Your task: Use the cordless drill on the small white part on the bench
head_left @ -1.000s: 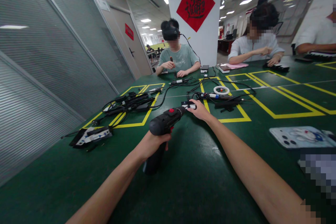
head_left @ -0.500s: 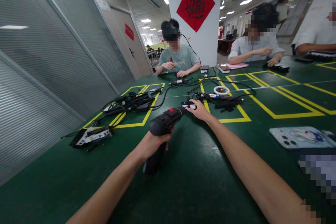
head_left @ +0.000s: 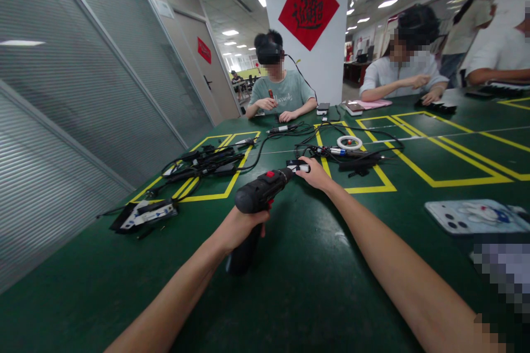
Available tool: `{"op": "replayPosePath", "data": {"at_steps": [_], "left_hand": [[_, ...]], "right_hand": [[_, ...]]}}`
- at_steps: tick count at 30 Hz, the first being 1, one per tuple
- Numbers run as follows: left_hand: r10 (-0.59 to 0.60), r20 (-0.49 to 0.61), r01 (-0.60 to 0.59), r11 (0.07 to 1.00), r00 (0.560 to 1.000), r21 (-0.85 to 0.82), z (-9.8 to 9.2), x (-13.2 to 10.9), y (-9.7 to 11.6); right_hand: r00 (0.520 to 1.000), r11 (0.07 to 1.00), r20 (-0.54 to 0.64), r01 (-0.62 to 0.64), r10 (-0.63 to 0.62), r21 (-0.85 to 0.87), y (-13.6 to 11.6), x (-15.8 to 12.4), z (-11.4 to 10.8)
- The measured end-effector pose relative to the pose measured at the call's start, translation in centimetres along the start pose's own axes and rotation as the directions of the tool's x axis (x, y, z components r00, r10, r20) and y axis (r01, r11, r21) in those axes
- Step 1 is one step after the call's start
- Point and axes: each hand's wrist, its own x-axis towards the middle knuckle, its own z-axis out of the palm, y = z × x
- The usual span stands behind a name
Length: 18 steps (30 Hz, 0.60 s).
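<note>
My left hand (head_left: 243, 229) is wrapped round the grip of a black cordless drill (head_left: 261, 190) with a red button on top. The drill points forward and to the right, its chuck end close to a small black-and-white piece (head_left: 297, 166). That piece is held at its right side by the fingers of my right hand (head_left: 315, 175). What exactly the piece is I cannot make out, and whether the drill's tip touches it is hidden behind the chuck.
Black cables and tools (head_left: 207, 161) lie in a heap at the left. Right of centre are a white tape roll (head_left: 349, 143) and a soldering-iron-like tool (head_left: 337, 151). A phone (head_left: 476, 217) lies at the right. People sit across the green table (head_left: 331, 287).
My hands, the drill and the small piece look unchanged. In the right background, a standing person has moved further right.
</note>
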Motion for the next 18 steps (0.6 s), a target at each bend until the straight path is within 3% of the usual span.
{"op": "replayPosePath", "data": {"at_steps": [9, 18], "left_hand": [[0.019, 0.014, -0.019, 0.999, 1.0, -0.031, -0.06, 0.01, -0.11], [0.046, 0.036, -0.049, 0.994, 0.998, 0.097, -0.14, 0.09, -0.69]], "right_hand": [[1.0, 1.0, 0.003, -0.004, 0.004, -0.004, -0.1, -0.02, -0.06], [0.999, 0.998, 0.011, -0.039, 0.039, 0.046, -0.5, 0.04, -0.24]]}}
